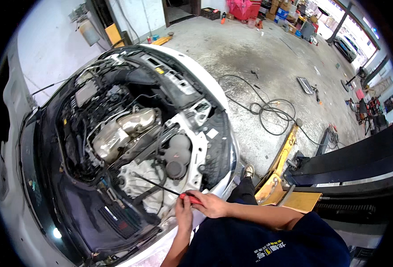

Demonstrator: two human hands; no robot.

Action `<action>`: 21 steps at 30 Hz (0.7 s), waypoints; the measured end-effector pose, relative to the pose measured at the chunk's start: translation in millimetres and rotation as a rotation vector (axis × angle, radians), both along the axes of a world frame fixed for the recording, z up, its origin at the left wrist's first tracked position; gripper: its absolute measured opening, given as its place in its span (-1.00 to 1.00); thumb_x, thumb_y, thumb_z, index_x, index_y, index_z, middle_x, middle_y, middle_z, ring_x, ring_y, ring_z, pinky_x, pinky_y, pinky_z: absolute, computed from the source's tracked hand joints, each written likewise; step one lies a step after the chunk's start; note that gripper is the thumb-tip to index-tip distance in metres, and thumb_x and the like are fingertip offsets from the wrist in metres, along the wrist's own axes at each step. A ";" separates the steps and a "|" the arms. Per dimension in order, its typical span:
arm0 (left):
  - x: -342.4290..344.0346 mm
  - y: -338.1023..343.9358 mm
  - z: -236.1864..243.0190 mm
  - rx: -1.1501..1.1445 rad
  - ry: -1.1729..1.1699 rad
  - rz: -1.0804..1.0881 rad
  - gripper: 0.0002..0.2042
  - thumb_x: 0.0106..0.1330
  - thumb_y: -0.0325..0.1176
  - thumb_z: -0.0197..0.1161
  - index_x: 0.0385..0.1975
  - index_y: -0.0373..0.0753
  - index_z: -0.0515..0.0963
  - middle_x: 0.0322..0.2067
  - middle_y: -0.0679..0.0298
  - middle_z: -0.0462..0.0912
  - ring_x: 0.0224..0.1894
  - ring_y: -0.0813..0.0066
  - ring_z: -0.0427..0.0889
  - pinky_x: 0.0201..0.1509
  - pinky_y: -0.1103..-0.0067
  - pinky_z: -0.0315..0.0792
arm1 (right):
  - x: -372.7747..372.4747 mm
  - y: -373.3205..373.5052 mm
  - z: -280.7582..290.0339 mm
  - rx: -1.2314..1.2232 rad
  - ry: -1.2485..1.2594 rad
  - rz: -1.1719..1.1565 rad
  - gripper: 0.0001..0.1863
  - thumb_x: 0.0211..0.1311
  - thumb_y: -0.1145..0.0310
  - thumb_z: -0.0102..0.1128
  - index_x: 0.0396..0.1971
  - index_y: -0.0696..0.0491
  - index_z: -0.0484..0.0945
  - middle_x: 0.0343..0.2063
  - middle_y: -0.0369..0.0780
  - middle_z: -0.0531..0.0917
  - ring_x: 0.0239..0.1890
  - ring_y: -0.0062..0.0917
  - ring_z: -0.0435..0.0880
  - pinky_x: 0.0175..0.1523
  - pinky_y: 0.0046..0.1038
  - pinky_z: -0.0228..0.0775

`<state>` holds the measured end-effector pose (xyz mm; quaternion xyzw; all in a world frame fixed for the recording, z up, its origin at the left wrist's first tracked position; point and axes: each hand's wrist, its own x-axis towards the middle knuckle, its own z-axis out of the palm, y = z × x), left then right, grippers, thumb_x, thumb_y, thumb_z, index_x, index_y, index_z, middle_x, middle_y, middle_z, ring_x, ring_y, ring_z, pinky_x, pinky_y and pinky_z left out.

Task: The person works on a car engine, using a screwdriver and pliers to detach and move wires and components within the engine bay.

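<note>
A long screwdriver (158,183) with a thin dark shaft and a red handle points up-left into the open engine bay (129,142) of a white car. My right hand (209,204) is closed around the red handle. My left hand (184,212) touches the handle's front end from below, fingers curled on it. The shaft's tip sits over the pale engine parts near a dark round cap (175,168).
The car's white front edge (223,133) runs beside my leg and shoe (248,171). A yellow lift arm (280,164) and a black lift ramp (352,160) stand to the right. A black hose (272,111) coils on the concrete floor. Boxes and tools line the far wall.
</note>
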<state>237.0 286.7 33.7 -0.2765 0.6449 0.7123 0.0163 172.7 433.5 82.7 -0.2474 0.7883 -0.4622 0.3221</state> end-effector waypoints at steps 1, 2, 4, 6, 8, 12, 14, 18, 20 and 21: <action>-8.5 10.4 -1.9 -0.018 0.021 -0.040 -0.62 0.56 -0.13 0.03 0.01 -0.39 0.49 -0.16 0.18 0.60 -0.14 0.46 0.55 -0.01 0.52 0.44 | -8.1 14.8 -1.0 0.014 -0.058 0.027 -0.37 0.39 0.22 0.11 0.35 0.07 0.10 -0.12 0.17 0.62 -0.11 0.12 0.63 -0.02 -0.02 0.48; -20.1 24.3 -5.1 -0.071 -0.041 -0.070 -0.62 0.57 -0.13 0.01 0.04 -0.39 0.46 -0.13 0.19 0.59 -0.15 0.50 0.56 -0.01 0.55 0.45 | -18.6 32.7 -3.6 0.013 -0.103 0.028 -0.35 0.39 0.20 0.12 0.34 0.06 0.07 -0.15 0.18 0.62 -0.13 0.13 0.64 -0.05 0.00 0.48; -45.6 64.3 -14.3 -0.017 -0.024 -0.033 -0.64 0.57 -0.16 0.02 0.02 -0.39 0.45 -0.18 0.18 0.61 -0.15 0.44 0.60 -0.01 0.49 0.50 | -40.9 74.9 -14.1 -0.035 -0.029 0.019 -0.34 0.38 0.25 0.09 0.34 0.17 0.04 -0.23 0.23 0.62 -0.19 0.15 0.64 -0.08 -0.02 0.48; -78.1 111.1 -31.1 0.232 0.020 0.142 -0.69 0.56 -0.18 0.04 -0.04 -0.37 0.44 -0.24 0.16 0.61 -0.19 0.38 0.62 -0.04 0.44 0.54 | -70.4 136.2 -33.3 -0.112 -0.051 0.026 -0.30 0.37 0.22 0.11 0.36 0.18 0.03 -0.23 0.21 0.63 -0.19 0.09 0.67 -0.08 -0.05 0.49; -116.7 141.6 -54.4 0.232 0.019 0.267 -0.73 0.56 -0.19 0.04 -0.11 -0.33 0.41 -0.30 0.16 0.60 -0.27 0.35 0.63 -0.11 0.41 0.57 | -102.0 210.7 -57.4 0.034 -0.076 -0.006 -0.31 0.38 0.17 0.14 0.36 0.16 0.12 -0.14 0.11 0.66 -0.10 -0.06 0.70 -0.02 -0.16 0.53; -186.4 160.3 -112.4 -0.075 -0.103 0.517 -0.82 0.53 -0.23 0.05 -0.20 -0.22 0.38 -0.53 0.29 0.50 -0.58 0.46 0.52 -0.50 0.50 0.48 | -158.0 387.1 -91.6 0.220 0.135 -0.199 -0.42 0.33 0.30 0.21 0.28 0.17 0.30 -0.30 0.01 0.68 -0.22 -0.20 0.73 -0.12 -0.25 0.53; -209.6 155.0 -133.5 -0.650 -0.346 0.537 -0.76 0.46 -0.22 0.13 -0.15 -0.29 0.44 -0.52 0.19 0.55 -0.54 0.31 0.59 -0.43 0.38 0.49 | -189.8 467.4 -97.1 0.275 -0.123 -0.376 -0.50 0.31 0.41 0.18 0.23 0.18 0.38 -0.36 -0.06 0.68 -0.36 -0.34 0.75 -0.21 -0.36 0.56; -233.7 158.4 -143.8 -0.904 -0.381 0.624 -0.76 0.36 -0.34 0.17 -0.10 -0.37 0.52 -0.21 -0.13 0.66 -0.13 -0.17 0.63 -0.04 0.18 0.47 | -276.4 572.6 -86.6 0.383 0.074 -0.356 -0.63 0.30 0.51 0.14 0.10 0.21 0.51 -0.46 -0.17 0.64 -0.54 -0.53 0.66 -0.40 -0.48 0.51; -252.9 163.7 -137.4 -0.843 -0.382 0.673 -0.76 0.36 -0.36 0.17 -0.11 -0.40 0.51 -0.15 -0.17 0.56 -0.08 -0.22 0.53 0.03 0.12 0.40 | -327.7 588.9 -77.5 0.506 0.128 -0.339 -0.65 0.29 0.51 0.15 0.07 0.21 0.53 -0.48 -0.17 0.64 -0.55 -0.52 0.65 -0.41 -0.47 0.50; -264.0 169.2 -133.4 -0.862 -0.379 0.687 -0.76 0.36 -0.36 0.18 -0.12 -0.41 0.51 -0.15 -0.17 0.55 -0.07 -0.22 0.53 0.03 0.12 0.40 | -350.8 587.9 -74.0 0.457 0.175 -0.282 -0.65 0.28 0.51 0.16 0.07 0.21 0.53 -0.48 -0.16 0.65 -0.55 -0.52 0.65 -0.40 -0.47 0.50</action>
